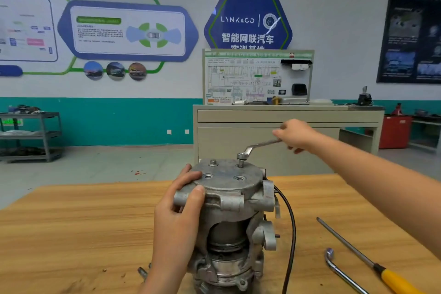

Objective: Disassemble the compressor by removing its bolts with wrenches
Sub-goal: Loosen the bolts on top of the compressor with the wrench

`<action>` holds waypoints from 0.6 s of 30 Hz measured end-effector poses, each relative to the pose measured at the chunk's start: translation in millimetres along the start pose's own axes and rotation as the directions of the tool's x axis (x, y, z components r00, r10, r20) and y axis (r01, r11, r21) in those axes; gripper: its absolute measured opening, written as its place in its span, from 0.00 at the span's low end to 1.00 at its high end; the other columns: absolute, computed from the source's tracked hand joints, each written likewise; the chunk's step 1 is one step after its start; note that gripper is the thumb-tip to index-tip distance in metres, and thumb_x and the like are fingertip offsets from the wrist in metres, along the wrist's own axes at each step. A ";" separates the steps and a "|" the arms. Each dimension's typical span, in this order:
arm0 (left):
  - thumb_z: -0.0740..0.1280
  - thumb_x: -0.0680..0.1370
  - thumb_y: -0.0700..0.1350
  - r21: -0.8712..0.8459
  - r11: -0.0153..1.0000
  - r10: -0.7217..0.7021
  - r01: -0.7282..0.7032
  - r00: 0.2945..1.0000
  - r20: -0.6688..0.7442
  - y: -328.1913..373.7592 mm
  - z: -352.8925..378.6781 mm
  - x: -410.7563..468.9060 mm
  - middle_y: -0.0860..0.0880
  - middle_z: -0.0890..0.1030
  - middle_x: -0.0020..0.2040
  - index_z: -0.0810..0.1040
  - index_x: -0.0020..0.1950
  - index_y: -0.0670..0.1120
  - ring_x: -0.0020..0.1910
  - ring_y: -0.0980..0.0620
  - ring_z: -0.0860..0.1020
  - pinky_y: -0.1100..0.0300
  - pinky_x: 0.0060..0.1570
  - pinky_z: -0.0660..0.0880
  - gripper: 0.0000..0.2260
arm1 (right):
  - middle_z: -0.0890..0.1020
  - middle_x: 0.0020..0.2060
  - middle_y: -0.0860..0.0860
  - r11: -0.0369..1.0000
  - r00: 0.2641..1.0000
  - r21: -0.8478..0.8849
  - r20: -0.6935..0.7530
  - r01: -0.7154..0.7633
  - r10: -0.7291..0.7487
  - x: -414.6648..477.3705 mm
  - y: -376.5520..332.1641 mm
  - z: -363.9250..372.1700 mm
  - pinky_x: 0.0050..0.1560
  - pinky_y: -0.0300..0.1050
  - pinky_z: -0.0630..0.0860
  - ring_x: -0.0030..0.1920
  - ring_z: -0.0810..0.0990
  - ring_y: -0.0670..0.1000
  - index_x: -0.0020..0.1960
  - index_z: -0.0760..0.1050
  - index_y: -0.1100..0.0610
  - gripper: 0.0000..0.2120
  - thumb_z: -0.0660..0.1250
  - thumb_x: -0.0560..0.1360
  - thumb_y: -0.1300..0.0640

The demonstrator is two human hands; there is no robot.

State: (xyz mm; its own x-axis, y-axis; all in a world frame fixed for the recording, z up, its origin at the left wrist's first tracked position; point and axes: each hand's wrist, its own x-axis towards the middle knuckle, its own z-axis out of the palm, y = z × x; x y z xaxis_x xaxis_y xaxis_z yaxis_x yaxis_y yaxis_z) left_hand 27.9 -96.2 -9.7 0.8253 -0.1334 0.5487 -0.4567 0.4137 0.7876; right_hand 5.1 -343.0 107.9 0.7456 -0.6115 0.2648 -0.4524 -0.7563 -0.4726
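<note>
A grey shelf [31, 136] stands far left against the teal wall; nearer, a wooden table [71, 222] fills the foreground. The left hand [179, 205] grips the compressor [233, 210] at the left edge of its top cover, fingers curled over the rim and thumb pressed on a lug. The compressor stands upright at the table's near middle. On its cover one bolt [212, 163] sits seated at the far left; just right of it a second bolt [241, 161] stands raised, threads showing, with the ring end of a wrench [260, 145] on its head. The wrench slopes up to the right into the right hand [296, 135], whose fingers are wrapped round the handle's end. A black cable [292, 227] hangs down the compressor's right side; further right on the table lie a bent wrench [338, 270] and a yellow-handled screwdriver [358, 250], close together.
</note>
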 end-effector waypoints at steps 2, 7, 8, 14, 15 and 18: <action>0.65 0.75 0.37 -0.013 1.000 -0.017 0.017 1.000 0.004 1.9 0.5 0.4 0.62 0.76 0.59 0.82 0.44 0.52 0.48 0.77 0.74 0.80 0.37 0.69 0.11 | 0.75 0.44 0.60 0.999 0.998 0.051 0.067 -0.012 0.009 15.8 -28.4 16.0 0.39 0.46 0.73 0.41 0.75 0.56 0.47 0.71 0.64 0.10 0.57 0.79 0.58; 0.65 0.75 0.36 0.028 0.999 -0.030 0.031 0.999 -0.019 5.7 3.5 -1.6 0.62 0.76 0.58 0.81 0.46 0.50 0.46 0.78 0.73 0.81 0.35 0.69 0.10 | 0.72 0.39 0.56 0.996 0.969 0.025 0.231 0.084 -0.088 25.2 -93.9 38.6 0.33 0.40 0.71 0.38 0.77 0.52 0.43 0.68 0.66 0.07 0.53 0.78 0.67; 0.65 0.75 0.37 0.048 0.998 -0.029 0.029 1.000 -0.012 6.3 2.8 -1.0 0.63 0.75 0.58 0.81 0.46 0.50 0.46 0.78 0.73 0.81 0.35 0.68 0.09 | 0.74 0.42 0.58 0.992 0.957 0.031 0.259 0.126 -0.129 24.4 -104.6 43.7 0.36 0.42 0.75 0.42 0.80 0.54 0.50 0.68 0.68 0.07 0.52 0.78 0.67; 0.66 0.72 0.47 0.227 0.974 -0.021 -0.014 0.988 0.150 12.6 -14.1 8.4 0.70 0.79 0.50 0.79 0.49 0.59 0.52 0.75 0.72 0.77 0.47 0.70 0.09 | 0.77 0.52 0.59 0.717 0.754 -0.237 0.265 0.655 -0.601 -44.2 -164.1 64.8 0.37 0.47 0.72 0.44 0.77 0.55 0.62 0.67 0.63 0.15 0.56 0.76 0.67; 0.67 0.73 0.47 0.219 0.976 -0.057 0.014 0.979 0.193 14.9 -18.8 11.0 0.69 0.79 0.49 0.78 0.50 0.59 0.51 0.72 0.75 0.73 0.48 0.73 0.09 | 0.78 0.49 0.57 0.596 0.681 -0.348 0.217 0.723 -0.699 -61.7 -166.2 64.1 0.31 0.46 0.67 0.40 0.73 0.55 0.61 0.67 0.61 0.14 0.56 0.76 0.66; 0.72 0.71 0.49 0.168 0.969 -0.224 0.181 0.931 0.288 22.3 -40.5 19.5 0.61 0.83 0.48 0.80 0.50 0.56 0.48 0.62 0.80 0.60 0.46 0.77 0.09 | 0.79 0.42 0.54 0.369 0.462 -0.501 0.070 0.783 -0.884 -116.0 -146.0 48.9 0.29 0.44 0.61 0.36 0.74 0.57 0.55 0.69 0.58 0.07 0.57 0.77 0.60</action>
State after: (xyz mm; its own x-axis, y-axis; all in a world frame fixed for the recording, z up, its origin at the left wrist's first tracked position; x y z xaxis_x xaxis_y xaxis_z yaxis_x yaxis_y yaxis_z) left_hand 47.3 -53.1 7.2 0.7751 -0.4759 0.4155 -0.3491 0.2255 0.9095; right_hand 8.5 -150.3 105.1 0.7787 0.4025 0.4812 0.1714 -0.8743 0.4541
